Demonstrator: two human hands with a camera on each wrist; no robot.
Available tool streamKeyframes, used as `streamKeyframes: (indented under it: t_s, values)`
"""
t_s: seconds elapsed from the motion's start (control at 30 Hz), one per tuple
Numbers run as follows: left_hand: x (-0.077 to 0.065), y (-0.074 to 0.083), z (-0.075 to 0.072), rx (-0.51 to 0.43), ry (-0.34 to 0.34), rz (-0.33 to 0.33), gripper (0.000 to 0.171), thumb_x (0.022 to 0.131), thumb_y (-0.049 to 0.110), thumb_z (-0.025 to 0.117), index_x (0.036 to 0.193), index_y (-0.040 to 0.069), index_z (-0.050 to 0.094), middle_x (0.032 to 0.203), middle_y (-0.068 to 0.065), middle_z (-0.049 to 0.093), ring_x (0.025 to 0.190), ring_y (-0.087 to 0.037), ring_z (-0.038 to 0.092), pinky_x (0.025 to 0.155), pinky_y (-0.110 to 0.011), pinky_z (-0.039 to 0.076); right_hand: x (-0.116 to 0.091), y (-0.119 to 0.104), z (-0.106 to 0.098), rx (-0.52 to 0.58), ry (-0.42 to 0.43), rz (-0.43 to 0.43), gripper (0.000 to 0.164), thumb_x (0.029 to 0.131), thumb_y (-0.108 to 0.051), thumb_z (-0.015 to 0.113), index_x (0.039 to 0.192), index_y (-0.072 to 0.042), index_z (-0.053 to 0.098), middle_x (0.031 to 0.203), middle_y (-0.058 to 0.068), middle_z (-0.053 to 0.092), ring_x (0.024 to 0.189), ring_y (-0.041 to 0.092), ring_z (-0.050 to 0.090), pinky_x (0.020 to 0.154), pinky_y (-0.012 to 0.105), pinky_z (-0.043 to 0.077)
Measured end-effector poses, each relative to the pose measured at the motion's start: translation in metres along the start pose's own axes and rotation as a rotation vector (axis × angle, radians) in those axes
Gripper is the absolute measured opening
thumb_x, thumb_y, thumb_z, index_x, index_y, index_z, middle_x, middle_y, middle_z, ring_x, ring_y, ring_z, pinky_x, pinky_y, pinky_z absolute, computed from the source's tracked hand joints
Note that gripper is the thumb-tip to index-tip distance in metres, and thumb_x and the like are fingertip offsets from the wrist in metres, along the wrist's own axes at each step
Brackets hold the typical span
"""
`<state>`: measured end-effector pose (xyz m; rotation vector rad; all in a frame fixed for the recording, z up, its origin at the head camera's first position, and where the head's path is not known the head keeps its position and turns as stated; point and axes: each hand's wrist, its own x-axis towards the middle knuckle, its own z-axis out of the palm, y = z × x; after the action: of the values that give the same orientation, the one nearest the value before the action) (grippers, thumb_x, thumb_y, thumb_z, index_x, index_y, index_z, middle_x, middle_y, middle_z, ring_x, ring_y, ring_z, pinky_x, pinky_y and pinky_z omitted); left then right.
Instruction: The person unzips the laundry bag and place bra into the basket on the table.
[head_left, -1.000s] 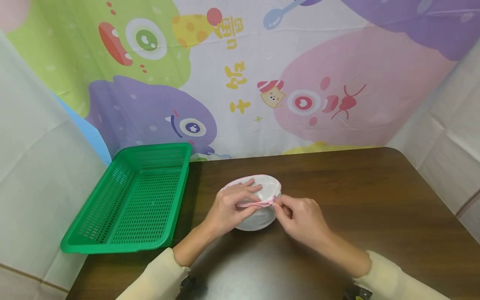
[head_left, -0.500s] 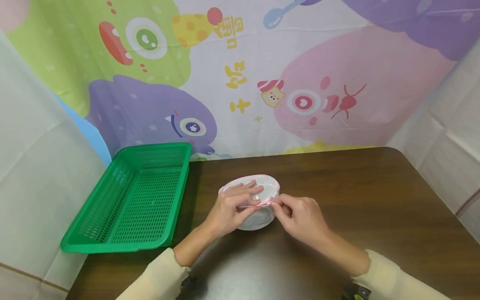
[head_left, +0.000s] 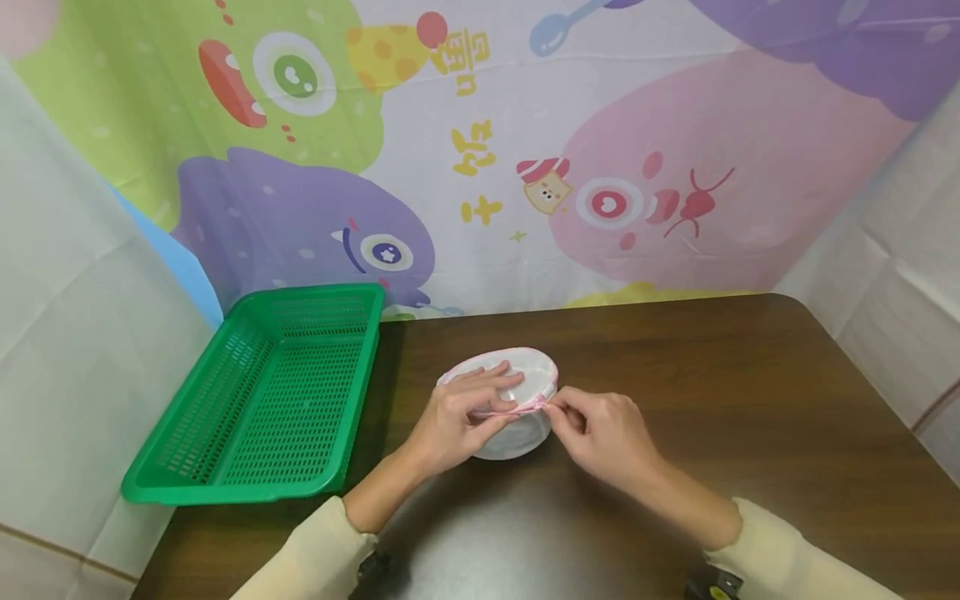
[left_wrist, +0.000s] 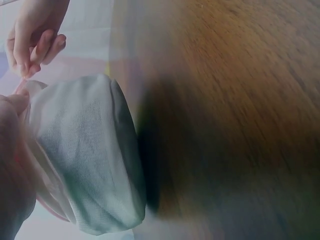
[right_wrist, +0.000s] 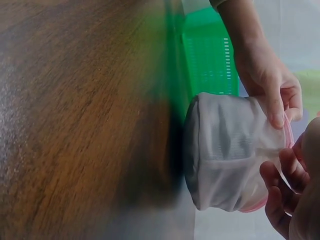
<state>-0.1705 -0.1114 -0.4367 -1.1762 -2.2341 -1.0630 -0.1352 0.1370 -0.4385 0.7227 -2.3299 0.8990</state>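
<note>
A round white mesh laundry bag [head_left: 513, 437] with a pink zipper [head_left: 531, 407] around its lid stands on the brown table. My left hand [head_left: 459, 417] lies over the lid with fingers spread, its thumb under the front rim so that the edge is pinched. At the right end of the front rim, my right hand [head_left: 603, 429] pinches the pink zipper between thumb and forefinger. The right wrist view shows the bag's mesh side [right_wrist: 227, 145] and both hands at the pink rim. What exactly sits between the right fingertips is hidden.
A green plastic basket [head_left: 352, 400] with slotted walls stands on the left of the table [head_left: 735, 375]. Behind hangs a cloth [head_left: 480, 275] printed with cartoon monsters. Pale cloth panels [head_left: 907, 242] close off both sides.
The bag's lid and pink rim have shifted slightly to the left under my left hand. My right hand keeps its pinch at the rim and has hardly moved.
</note>
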Motion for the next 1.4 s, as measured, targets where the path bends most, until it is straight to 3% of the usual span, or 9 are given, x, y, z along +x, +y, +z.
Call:
streamKeyframes:
  t_s: [0.2,0.33,0.6,0.77,0.9,1.0,1.13,1.27,1.4]
  values:
    - [-0.001,0.002,-0.006,-0.003,0.004,-0.064,0.026,0.09,0.011,0.094,0.114,0.007,0.086,0.131,-0.011,0.085,0.137,-0.035,0.077,0.119,-0.063,0.058,-0.002,0.001,-0.001,0.01,-0.021,0.026,0.021,0.094,-0.007,0.082,0.08,-0.02,0.072,0.058,-0.016,0.045,0.058,-0.01,0.03,0.055,0.014,0.026]
    - [0.0,0.002,-0.009,0.014,0.062,-0.143,0.03,0.096,0.011,0.084,0.126,0.008,0.083,0.134,-0.01,0.084,0.138,-0.035,0.075,0.116,-0.062,0.06,-0.003,0.001,-0.001,0.024,-0.031,0.048,0.02,0.094,-0.008,0.081,0.08,-0.021,0.074,0.058,-0.017,0.048,0.058,-0.011,0.033,0.055,0.015,0.03]
    - [0.001,-0.001,-0.011,0.123,0.176,-0.401,0.027,0.105,0.01,0.074,0.13,0.005,0.081,0.141,-0.016,0.08,0.141,-0.039,0.073,0.119,-0.058,0.059,-0.004,0.002,-0.003,0.055,-0.046,0.103,0.021,0.093,-0.005,0.079,0.08,-0.021,0.072,0.06,-0.018,0.052,0.058,-0.01,0.037,0.055,0.017,0.034]
    - [-0.001,-0.002,-0.011,0.146,0.109,-0.6,0.029,0.106,0.011,0.071,0.133,0.004,0.08,0.143,-0.018,0.079,0.139,-0.04,0.074,0.119,-0.058,0.059,-0.006,0.0,-0.003,0.033,-0.057,0.104,0.02,0.092,-0.004,0.08,0.081,-0.019,0.073,0.062,-0.016,0.052,0.059,-0.008,0.036,0.056,0.017,0.033]
    - [-0.003,-0.002,-0.01,0.134,0.036,-0.698,0.032,0.106,0.011,0.07,0.136,0.005,0.08,0.137,-0.017,0.082,0.121,-0.035,0.08,0.109,-0.054,0.066,-0.007,-0.001,-0.003,0.017,-0.07,0.108,0.018,0.092,-0.005,0.081,0.082,-0.018,0.074,0.065,-0.015,0.055,0.061,-0.007,0.039,0.057,0.017,0.035]
    - [-0.004,-0.003,-0.009,0.121,0.013,-0.722,0.034,0.107,0.011,0.069,0.138,0.006,0.079,0.134,-0.017,0.083,0.111,-0.031,0.08,0.104,-0.051,0.068,-0.007,-0.002,-0.002,0.011,-0.08,0.095,0.015,0.09,-0.005,0.082,0.086,-0.018,0.076,0.068,-0.015,0.062,0.063,-0.006,0.048,0.058,0.018,0.041]
    - [-0.005,-0.005,-0.007,0.118,-0.001,-0.715,0.034,0.107,0.009,0.069,0.14,0.006,0.079,0.135,-0.018,0.083,0.113,-0.031,0.081,0.105,-0.05,0.068,-0.008,-0.003,0.001,-0.002,-0.096,0.078,0.015,0.088,-0.005,0.084,0.09,-0.019,0.08,0.073,-0.014,0.069,0.066,-0.003,0.059,0.061,0.018,0.048]
    - [-0.006,-0.006,-0.007,0.118,-0.006,-0.712,0.034,0.106,0.006,0.069,0.139,0.005,0.079,0.135,-0.019,0.082,0.113,-0.031,0.081,0.104,-0.05,0.068,-0.009,-0.003,0.003,-0.01,-0.104,0.077,0.015,0.087,-0.006,0.085,0.09,-0.02,0.082,0.074,-0.014,0.07,0.067,-0.002,0.061,0.062,0.018,0.048]
    - [-0.005,-0.006,-0.006,0.136,-0.009,-0.697,0.034,0.105,0.002,0.069,0.137,0.005,0.08,0.129,-0.019,0.084,0.101,-0.028,0.079,0.094,-0.047,0.07,-0.01,-0.003,0.003,-0.015,-0.124,0.092,0.013,0.087,-0.007,0.087,0.091,-0.019,0.083,0.076,-0.013,0.071,0.069,-0.001,0.063,0.063,0.018,0.05]
